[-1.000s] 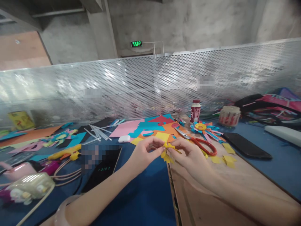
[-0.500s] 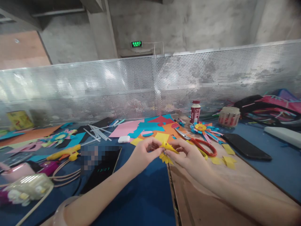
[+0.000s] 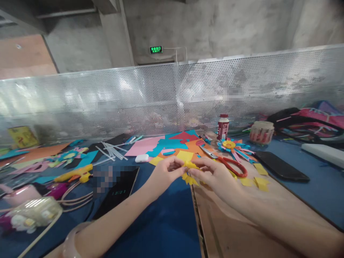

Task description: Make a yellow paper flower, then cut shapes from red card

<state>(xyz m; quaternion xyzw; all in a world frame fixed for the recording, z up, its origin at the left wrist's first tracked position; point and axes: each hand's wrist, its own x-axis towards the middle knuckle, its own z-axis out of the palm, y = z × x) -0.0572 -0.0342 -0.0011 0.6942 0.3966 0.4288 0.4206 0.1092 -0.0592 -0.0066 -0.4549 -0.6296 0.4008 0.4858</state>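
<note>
A yellow paper flower (image 3: 190, 179) with a jagged edge is held up between my two hands, above the front of the table. My left hand (image 3: 167, 175) pinches it from the left, thumb and fingertips closed on the paper. From the right, my right hand (image 3: 211, 175) grips the same flower, and its fingers hide part of it. Just behind my right hand lie scissors with red-orange handles (image 3: 236, 167), their blades pointing to the back left. Small yellow paper pieces (image 3: 260, 183) are scattered right of that hand.
Behind are coloured paper sheets (image 3: 146, 146), a white earphone case (image 3: 142, 158), a bottle (image 3: 223, 127) and a finished-looking paper flower (image 3: 229, 144). A black phone (image 3: 281, 166) lies right. To the left are a yellow glue gun (image 3: 73, 174), glue sticks (image 3: 111, 151), a tablet-like screen (image 3: 118, 193) and cables.
The yellow paper between my fingertips has turned a little; its pointed right part no longer sticks out. Both hands remain in nearly the same place.
</note>
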